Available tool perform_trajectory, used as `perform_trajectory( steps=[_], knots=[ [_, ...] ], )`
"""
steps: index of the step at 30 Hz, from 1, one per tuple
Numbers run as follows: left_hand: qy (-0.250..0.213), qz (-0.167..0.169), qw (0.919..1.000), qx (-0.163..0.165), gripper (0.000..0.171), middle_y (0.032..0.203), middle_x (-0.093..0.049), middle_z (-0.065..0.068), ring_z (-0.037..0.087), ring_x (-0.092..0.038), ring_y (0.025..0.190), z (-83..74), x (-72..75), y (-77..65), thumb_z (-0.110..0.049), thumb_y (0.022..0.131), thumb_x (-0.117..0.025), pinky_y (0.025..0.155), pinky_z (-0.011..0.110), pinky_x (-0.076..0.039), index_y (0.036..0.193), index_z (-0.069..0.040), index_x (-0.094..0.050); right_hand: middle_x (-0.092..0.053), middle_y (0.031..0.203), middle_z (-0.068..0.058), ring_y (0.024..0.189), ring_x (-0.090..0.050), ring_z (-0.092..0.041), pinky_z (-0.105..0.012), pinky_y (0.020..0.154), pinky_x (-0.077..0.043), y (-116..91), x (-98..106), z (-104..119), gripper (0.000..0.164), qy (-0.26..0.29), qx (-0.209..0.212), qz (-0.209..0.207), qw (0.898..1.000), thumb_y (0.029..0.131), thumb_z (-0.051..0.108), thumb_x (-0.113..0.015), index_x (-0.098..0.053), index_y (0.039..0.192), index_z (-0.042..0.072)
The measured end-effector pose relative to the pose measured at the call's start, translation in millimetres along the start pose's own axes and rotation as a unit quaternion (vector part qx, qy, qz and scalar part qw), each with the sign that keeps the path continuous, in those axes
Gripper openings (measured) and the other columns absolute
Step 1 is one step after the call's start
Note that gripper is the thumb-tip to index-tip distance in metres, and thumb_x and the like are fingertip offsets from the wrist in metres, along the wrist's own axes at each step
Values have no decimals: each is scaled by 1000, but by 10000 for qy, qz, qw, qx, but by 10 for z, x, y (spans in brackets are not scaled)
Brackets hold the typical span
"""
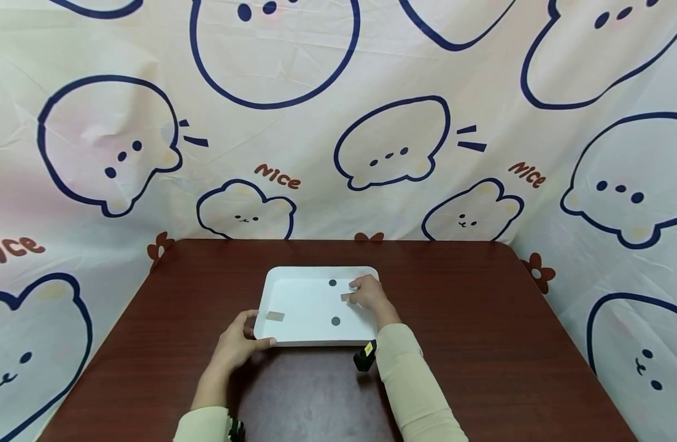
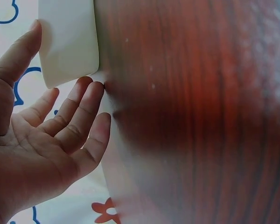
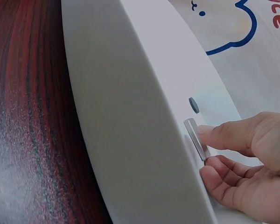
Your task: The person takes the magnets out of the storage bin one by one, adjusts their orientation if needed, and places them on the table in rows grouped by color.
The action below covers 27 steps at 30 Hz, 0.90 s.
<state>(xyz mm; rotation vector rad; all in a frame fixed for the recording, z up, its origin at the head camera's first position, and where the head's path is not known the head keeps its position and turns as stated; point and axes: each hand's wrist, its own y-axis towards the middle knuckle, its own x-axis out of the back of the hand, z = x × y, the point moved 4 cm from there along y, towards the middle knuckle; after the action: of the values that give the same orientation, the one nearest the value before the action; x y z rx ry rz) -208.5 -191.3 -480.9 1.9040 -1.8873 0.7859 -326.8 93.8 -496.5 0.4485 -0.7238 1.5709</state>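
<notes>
The left hand (image 1: 234,345) holds the tray (image 1: 302,301) by one corner. The right hand (image 1: 371,294) pinches a small bar (image 3: 195,138).

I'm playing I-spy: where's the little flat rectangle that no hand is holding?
In the head view, the rectangle lies in the white tray, at its left end, near the left hand.

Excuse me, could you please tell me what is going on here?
A person's right hand pinches a small greyish rectangular piece inside a shallow white rectangular tray. The left hand touches the tray's near left corner. Another greyish rectangular piece and two dark grey round discs lie in the tray, on a red-brown wood-grained table.
</notes>
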Motion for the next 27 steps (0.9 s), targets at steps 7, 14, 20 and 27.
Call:
perform_trajectory(
  steps=[7,14,20,27],
  knots=[
    [-25,74,10000,42,78,94,-59,17,22,-54,68,-3,0,6,-25,69,-84,57,35,-42,131,-4,-42,-64,106,-13,104,-55,-27,-35,82,-46,-24,7,23,33,70,-11,-18,10000,70,2,-78,-71,103,1],
    [-32,114,9999,94,79,93,-58,16,22,-52,68,0,-8,5,-27,69,-84,58,35,-42,131,-5,-41,-66,101,-10,98,-57,-23,-33,81,-46,-25,-19,36,29,-123,-222,-69,9997,70,3,-80,-73,98,2],
    [-91,116,9998,115,78,92,-58,15,21,-53,66,3,-14,-2,-26,69,-84,57,35,-42,131,-6,-41,-68,88,-6,87,-59,-20,-32,76,-48,-29,-16,41,22,-350,-180,-306,9988,67,0,-81,-75,88,4],
    [-117,88,9998,100,77,89,-58,13,21,-52,65,3,-4,-11,-24,69,-83,56,34,-41,131,-5,-41,-62,79,-3,76,-55,-19,-31,70,-47,-49,-18,64,14,-374,-296,-287,9984,66,-2,-81,-74,75,6]
  ],
)
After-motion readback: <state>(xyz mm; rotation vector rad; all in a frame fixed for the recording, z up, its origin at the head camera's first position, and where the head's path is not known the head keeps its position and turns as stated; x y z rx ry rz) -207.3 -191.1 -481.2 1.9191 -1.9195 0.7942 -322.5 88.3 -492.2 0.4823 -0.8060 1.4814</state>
